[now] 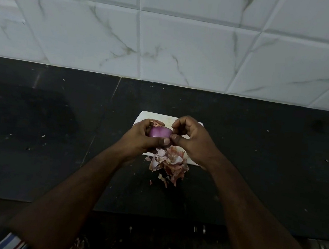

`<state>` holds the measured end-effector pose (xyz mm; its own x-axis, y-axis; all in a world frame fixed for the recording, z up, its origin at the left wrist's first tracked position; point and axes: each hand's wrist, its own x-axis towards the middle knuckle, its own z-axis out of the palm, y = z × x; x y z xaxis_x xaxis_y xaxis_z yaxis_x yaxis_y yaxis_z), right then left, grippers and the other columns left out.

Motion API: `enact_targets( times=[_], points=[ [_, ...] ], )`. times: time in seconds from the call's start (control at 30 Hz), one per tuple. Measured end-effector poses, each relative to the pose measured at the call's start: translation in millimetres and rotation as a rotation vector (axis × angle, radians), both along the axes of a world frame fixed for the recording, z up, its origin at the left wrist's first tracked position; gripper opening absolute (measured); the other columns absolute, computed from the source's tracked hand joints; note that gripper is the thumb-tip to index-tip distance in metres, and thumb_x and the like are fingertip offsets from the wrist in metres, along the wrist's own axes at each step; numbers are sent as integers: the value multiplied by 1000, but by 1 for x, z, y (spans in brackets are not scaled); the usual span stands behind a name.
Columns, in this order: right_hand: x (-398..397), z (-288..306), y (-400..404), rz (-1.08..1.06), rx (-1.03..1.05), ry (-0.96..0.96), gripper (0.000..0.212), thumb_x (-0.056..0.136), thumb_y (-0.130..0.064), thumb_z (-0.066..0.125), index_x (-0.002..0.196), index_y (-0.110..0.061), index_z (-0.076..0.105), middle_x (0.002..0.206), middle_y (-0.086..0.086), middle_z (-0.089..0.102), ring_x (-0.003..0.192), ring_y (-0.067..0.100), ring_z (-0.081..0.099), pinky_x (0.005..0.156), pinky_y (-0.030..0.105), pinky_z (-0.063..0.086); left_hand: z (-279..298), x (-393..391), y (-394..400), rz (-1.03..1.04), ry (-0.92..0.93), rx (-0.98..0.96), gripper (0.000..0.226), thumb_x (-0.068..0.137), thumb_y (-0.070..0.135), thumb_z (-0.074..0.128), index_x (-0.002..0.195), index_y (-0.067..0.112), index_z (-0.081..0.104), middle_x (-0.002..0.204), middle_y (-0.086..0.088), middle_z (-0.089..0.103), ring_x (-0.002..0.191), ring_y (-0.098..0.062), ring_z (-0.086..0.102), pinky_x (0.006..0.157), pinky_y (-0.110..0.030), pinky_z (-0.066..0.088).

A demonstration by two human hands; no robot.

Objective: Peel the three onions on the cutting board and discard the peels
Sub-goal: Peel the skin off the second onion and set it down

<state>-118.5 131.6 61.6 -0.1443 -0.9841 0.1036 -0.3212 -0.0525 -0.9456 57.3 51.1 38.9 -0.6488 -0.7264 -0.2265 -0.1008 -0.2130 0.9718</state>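
Right now we hold a red onion (160, 132) above the white cutting board (156, 116), both of our hands meeting over it. Our left hand (145, 140) cups the onion from the near side, fingers curled round its far side and thumb pressed along its near edge, so the purple, glossy flesh shows between them. A scrap of dry papery skin (155, 123) sticks up at the onion's far left end, just by our left fingertips. Our right hand (193, 140) comes in from the right with its fingers curled, thumb and forefinger closing at the onion's right end; whether they pinch a strip of skin or the onion itself we cannot tell, as the spot is too small and dim.

Below our hands a heap of pinkish onion peels (170, 166) lies across the near edge of the board and spills onto the black countertop (58, 134). Smaller flakes are scattered on the counter nearby. Most of the board is hidden behind our hands, and we see no other onions on its visible parts. Behind the counter rises a wall of white marble-veined tiles (187, 46).
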Motion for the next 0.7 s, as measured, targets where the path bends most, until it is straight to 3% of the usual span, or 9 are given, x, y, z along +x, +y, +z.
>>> enact_targets(
  times=[0.23,0.43,0.7],
  points=[
    [-3,1,-1,-3,-22,57,29,83,5,70,94,-19,58,93,-3,63,85,14,61,75,29,56,6,0,1,-5,17,24,64,65,17,88,121,13,58,116,-17,68,101,-37,70,94,-57,54],
    [-3,4,-2,26,-10,93,29,84,6,68,91,-20,57,86,-6,61,81,10,57,75,29,54,6,0,1,-5,44,56,62,67,15,84,123,13,57,119,-18,67,93,-31,72,72,-34,58],
    [-2,1,-1,87,35,82,29,88,10,60,88,-19,56,83,-5,57,76,2,55,71,24,52,5,-2,5,19,92,103,55,69,12,80,120,7,60,108,-15,71,81,-24,72,62,-26,56]
  ],
)
